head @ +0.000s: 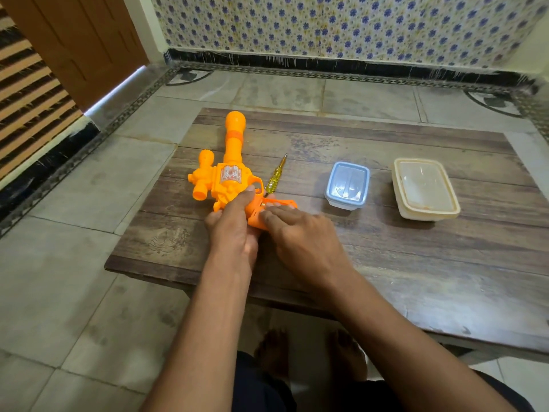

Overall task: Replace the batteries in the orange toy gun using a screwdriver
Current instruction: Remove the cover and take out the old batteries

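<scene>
Blue-lidded box (347, 185) beside a cream box (425, 189) (both closed) on the wooden table (386, 263).

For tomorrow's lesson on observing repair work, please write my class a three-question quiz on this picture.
1. True or false: the screwdriver lies on the table, held by neither hand.
2. Which hand has fingers on the toy gun grip? A left hand only, B right hand only, C both.
3. How many lidded containers stand right of the gun?

Key: 1 true. 2 C. 3 two: the blue-lidded box and the cream box.
</scene>
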Demonstrator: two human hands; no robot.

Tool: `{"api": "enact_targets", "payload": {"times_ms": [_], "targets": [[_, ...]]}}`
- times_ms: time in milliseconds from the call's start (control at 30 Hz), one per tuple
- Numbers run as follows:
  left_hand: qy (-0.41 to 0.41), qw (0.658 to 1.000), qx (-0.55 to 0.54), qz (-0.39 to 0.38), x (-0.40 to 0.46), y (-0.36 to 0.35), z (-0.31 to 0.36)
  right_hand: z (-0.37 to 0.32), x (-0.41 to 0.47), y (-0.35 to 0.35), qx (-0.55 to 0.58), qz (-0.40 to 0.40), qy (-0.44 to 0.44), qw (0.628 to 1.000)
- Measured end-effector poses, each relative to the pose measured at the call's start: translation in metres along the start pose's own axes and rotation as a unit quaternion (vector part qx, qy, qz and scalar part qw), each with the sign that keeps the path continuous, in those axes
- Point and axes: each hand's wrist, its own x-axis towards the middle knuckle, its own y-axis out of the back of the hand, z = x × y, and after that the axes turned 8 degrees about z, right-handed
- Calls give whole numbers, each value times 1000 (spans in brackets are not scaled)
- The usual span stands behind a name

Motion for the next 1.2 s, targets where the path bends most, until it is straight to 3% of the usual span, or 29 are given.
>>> {"api": "enact_targets", "payload": {"times_ms": [233,300,400,467,600,833,1000,1200], "targets": [[15,999,-21,-37,8,0,1,15,-9,39,120,117,-152,974],[17,999,-24,-35,10,-1,-1,35,-12,55,89,72,-215,970],[13,999,-18,-33,11,-1,-3,66,-23,66,49,-115,-298,946],[10,999,-16,-28,13,-2,-5,74,-30,73,19,-203,-291,935],[12,999,-9,-29,14,-5,-7,81,-34,83,-51,-189,-255,947],[15,999,-5,-34,14,-5,-6,72,-45,85,-102,-295,-218,925],[19,999,-2,-35,11,-4,-5,78,-52,86,-30,-356,-224,907],[23,999,-2,-34,11,-4,-4,88,-53,84,6,-309,-237,921]]}}
